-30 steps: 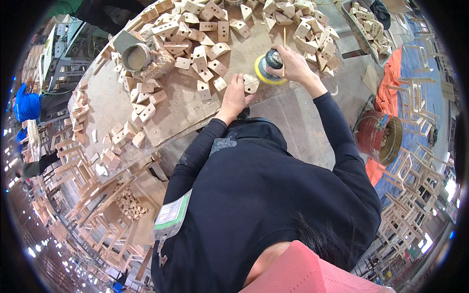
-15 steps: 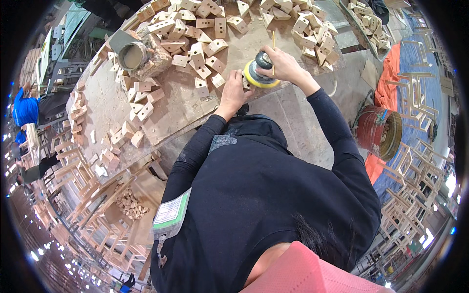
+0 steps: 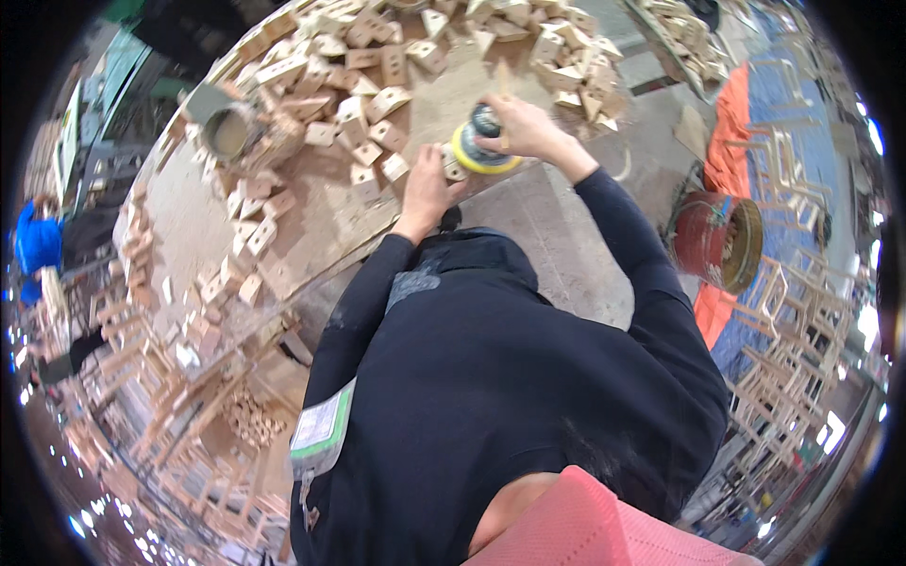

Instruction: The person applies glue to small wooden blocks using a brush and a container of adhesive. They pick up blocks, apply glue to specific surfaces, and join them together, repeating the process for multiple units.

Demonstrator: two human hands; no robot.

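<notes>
My right hand (image 3: 521,128) is wrapped over the top of a handheld orbital sander (image 3: 483,123), dark grey with a round yellow pad. The pad's left edge is against a small drilled wooden block (image 3: 454,171). My left hand (image 3: 428,191) grips that block from the left, close to the table's near edge. Loose wooden blocks (image 3: 387,135), cut at angles and with drilled holes, lie in a heap just beyond my left hand. The sanded face of the block is hidden by the pad.
A dusty wooden table (image 3: 321,231) carries more block piles (image 3: 576,66) at the far right. A tin can (image 3: 229,132) stands at its left. A red bucket (image 3: 703,241) sits at right, near orange sheeting (image 3: 729,141) and wooden chair frames (image 3: 783,311). Someone in blue (image 3: 40,241) is far left.
The whole view has shifted, so the table and both hands appear a little further left. The sander stays against the block, and both hands keep their grip.
</notes>
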